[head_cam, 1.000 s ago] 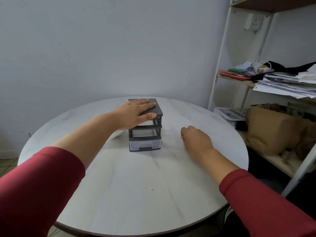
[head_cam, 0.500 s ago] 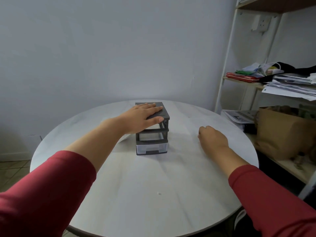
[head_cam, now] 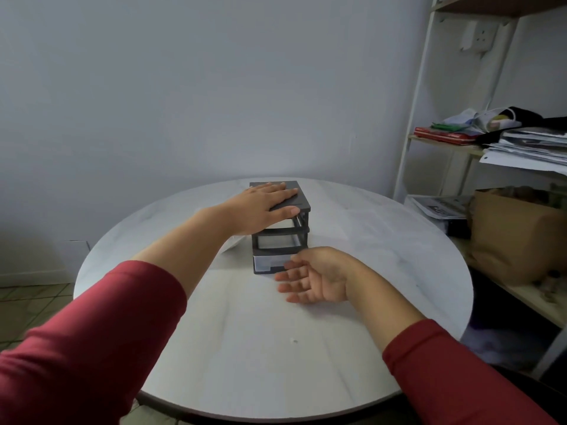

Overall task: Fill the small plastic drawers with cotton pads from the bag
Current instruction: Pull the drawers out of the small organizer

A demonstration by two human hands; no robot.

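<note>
drawer unit (head_cam: 280, 233) on table (head_cam: 245, 332) — cluttered shelf (head_cam: 454, 147) at right
left hand (head_cam: 260, 210) flat on top; right hand (head_cam: 316, 277) spread palm-up, partly blocking bottom drawer (head_cam: 270, 263)

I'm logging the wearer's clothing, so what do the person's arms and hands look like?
Both arms wear plain red long sleeves; the left sleeve and right sleeve each stop short of the wrist, leaving the forearms bare. The left hand and right hand are ungloved, with no ring, watch or bracelet showing.
</note>
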